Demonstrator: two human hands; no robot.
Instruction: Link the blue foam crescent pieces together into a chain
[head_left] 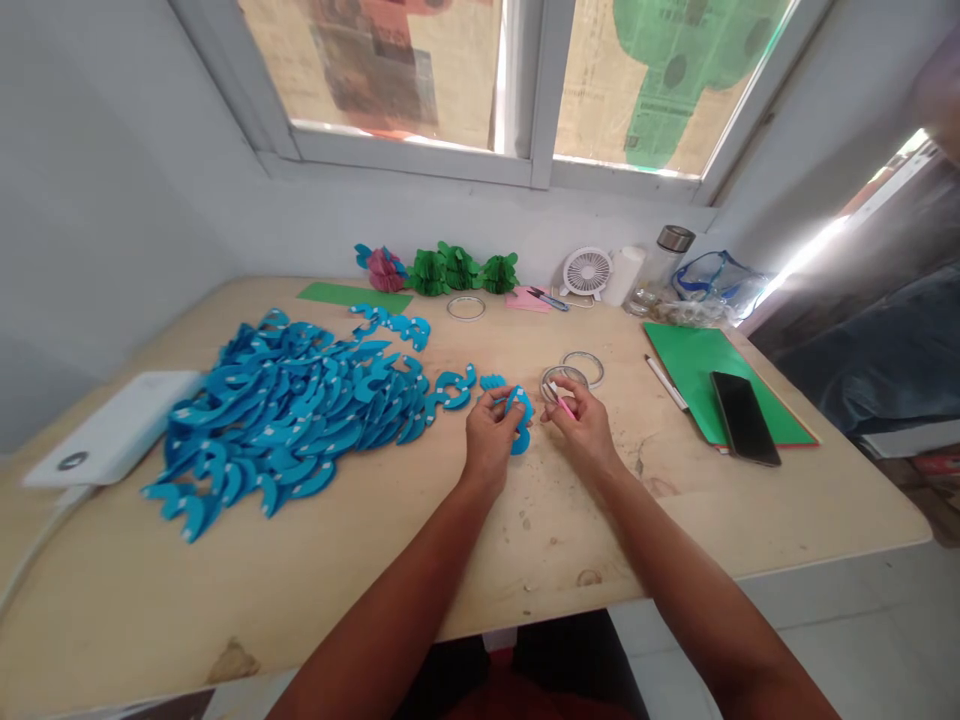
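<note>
My left hand [487,432] is closed on a curved blue paper piece [521,442], which stands up between thumb and fingers. In my right hand [581,425], pinched fingers hold a slim pink tool [566,408]; its exact kind is too small to tell. A small white bit shows at those fingertips. Just behind the right hand lie two narrow tape rolls, a nearer one [546,385] partly covered by the fingers and a farther one [600,372]. A chain of blue paper pieces [450,390] runs from the left hand toward a large heap of white-dotted blue pieces [315,400].
A white power bank-like box [112,430] with a cable sits at far left. Green and pink paper ornaments [459,268], a small fan [588,272] and a glass bottle [660,270] line the wall. At right, a phone [744,415] rests on green sheets [686,360] beside a pen [665,380].
</note>
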